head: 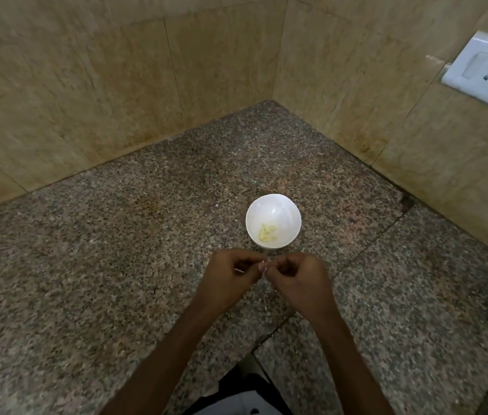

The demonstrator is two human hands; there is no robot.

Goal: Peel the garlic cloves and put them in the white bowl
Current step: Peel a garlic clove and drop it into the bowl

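— Clove (pixel 262 267) first: where is it?
— Pinched between both hands. The left hand (pixel 230 277) and right hand (pixel 296 280) curl their fingertips round it. It is mostly hidden, so I cannot tell its long axis.
— And the white bowl (pixel 283 209)?
— On the counter just beyond the knuckles, straight ahead, with peeled pieces (pixel 267 232) inside. The right hand looks slightly nearer.

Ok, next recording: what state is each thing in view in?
white bowl: upright on the counter, holding a few peeled cloves.
peeled cloves: lying loose in the bowl's bottom.
left hand: fingers curled, pinching a small pale piece.
right hand: fingers curled, pinching the same piece.
small pale piece: held between both hands, mostly hidden.
wall socket: nothing plugged in.
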